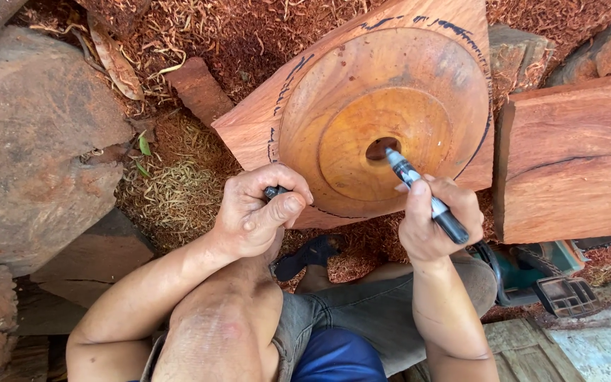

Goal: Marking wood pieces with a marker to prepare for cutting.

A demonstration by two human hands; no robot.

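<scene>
Your right hand (434, 225) grips a slim black-and-grey marker pen (426, 194), tip at the disc's centre hole (382, 148). Your left hand (257, 211) closes on a small dark cap (275, 191) at the rim. The round orange-brown wooden disc (390, 117) on the reddish slab (263, 117) looks heavy, rigid; hold its edge.

Both hands, left (256, 212) and right (436, 219), curled in closed grips

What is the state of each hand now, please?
Left hand: fingers closed on a small dark cap, at the edge of the round wooden disc.
Right hand: fingers closed around a black marker, tip near the disc's centre hole.
</scene>
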